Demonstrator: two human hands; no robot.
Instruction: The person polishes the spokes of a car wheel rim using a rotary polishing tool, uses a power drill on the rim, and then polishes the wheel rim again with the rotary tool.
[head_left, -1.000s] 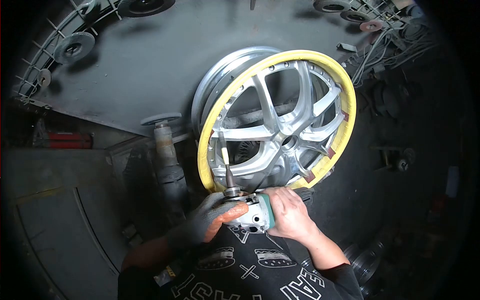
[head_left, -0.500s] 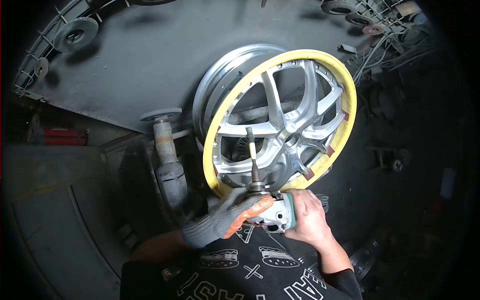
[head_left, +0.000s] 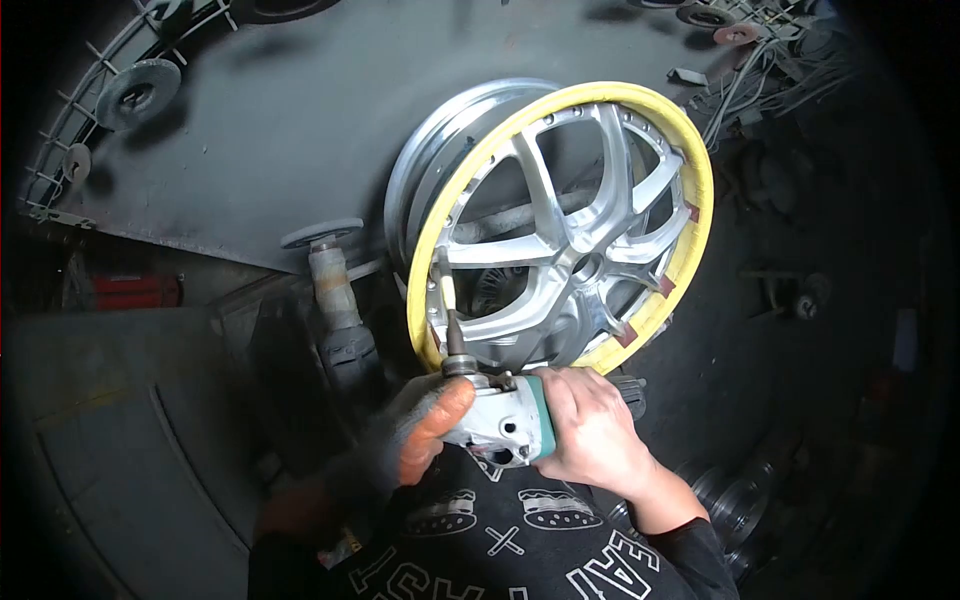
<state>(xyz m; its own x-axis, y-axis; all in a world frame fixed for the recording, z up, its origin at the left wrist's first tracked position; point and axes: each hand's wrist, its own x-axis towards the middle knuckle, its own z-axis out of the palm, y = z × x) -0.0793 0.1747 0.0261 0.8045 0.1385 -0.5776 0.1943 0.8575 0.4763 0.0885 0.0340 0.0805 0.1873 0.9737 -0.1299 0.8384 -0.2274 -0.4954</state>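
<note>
A silver alloy wheel rim (head_left: 600,218) with yellow tape around its lip leans in front of me. My right hand (head_left: 600,425), bare, is wrapped round the green body of an angle grinder (head_left: 497,418). My left hand (head_left: 435,425) wears a grey glove with orange on it and grips the left side of the tool's metal head, its thumb curled along it. From the head a slim bit (head_left: 452,310) points away from me, its pale tip by the rim's left inner edge. Whether the tip touches the metal, I cannot tell.
A grinding machine with a flat disc (head_left: 325,235) stands left of the wheel. Round discs (head_left: 140,93) hang on a wire rack at upper left. Cables (head_left: 750,90) gather at upper right, and more rims (head_left: 735,495) lie low on the right.
Both hands have carried the grinder left, bringing its bit from in front of a spoke gap to the rim's left edge. The view has shifted slightly.
</note>
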